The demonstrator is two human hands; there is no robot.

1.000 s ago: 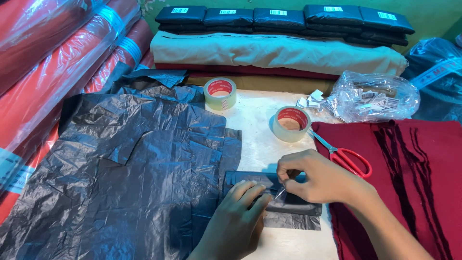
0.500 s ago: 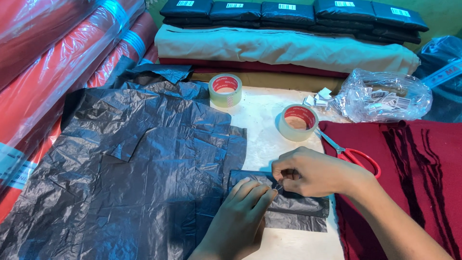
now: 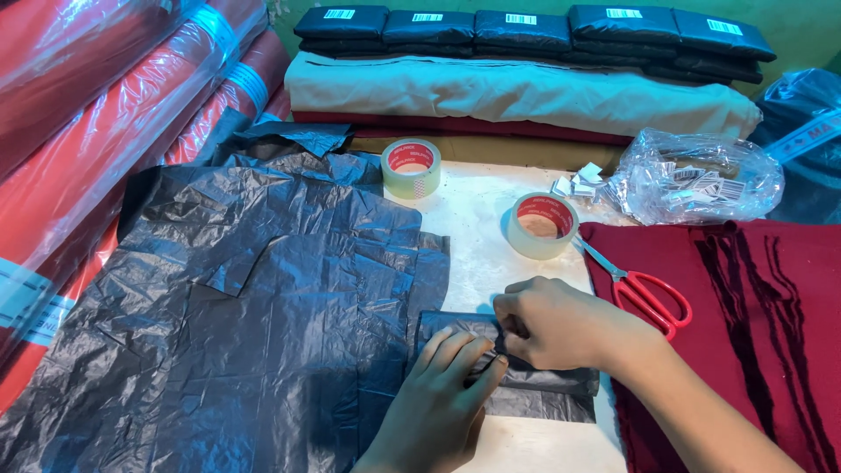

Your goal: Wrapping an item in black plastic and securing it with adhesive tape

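Bare tabletop stays open toward 12 o'clock between two tape rolls (one nearer). Scissors block 2 o'clock, black plastic sheets crowd 9 o'clock.

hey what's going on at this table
A person is working on a small folded packet of black plastic lying on a pale table. The left hand presses flat on the packet while the right hand pinches at its top edge. Two rolls of clear tape stand just beyond, red-handled scissors lie on maroon cloth to the right, and loose black plastic sheets spread out to the left. Similar wrapped black packets are stacked at the back.
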